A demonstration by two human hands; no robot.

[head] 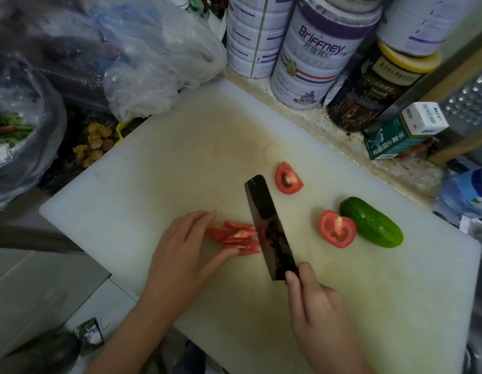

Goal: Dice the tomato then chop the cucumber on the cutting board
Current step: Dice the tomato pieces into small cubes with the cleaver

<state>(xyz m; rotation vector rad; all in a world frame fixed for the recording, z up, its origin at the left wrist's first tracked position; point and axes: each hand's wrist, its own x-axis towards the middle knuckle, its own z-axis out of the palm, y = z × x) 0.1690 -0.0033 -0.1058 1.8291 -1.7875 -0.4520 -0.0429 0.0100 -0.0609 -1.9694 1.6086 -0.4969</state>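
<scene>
A white cutting board fills the middle of the head view. My left hand lies on it with straight fingers touching a small pile of sliced tomato. My right hand grips the handle of a dark cleaver, whose blade stands just right of the slices. A tomato quarter lies cut side up beyond the blade tip. A tomato half lies to the right, touching a whole green cucumber.
Several tins and a dark jar stand along the board's far edge, with small boxes at the right. Plastic bags crowd the far left; one holds vegetable scraps. A plastic bottle lies at the right.
</scene>
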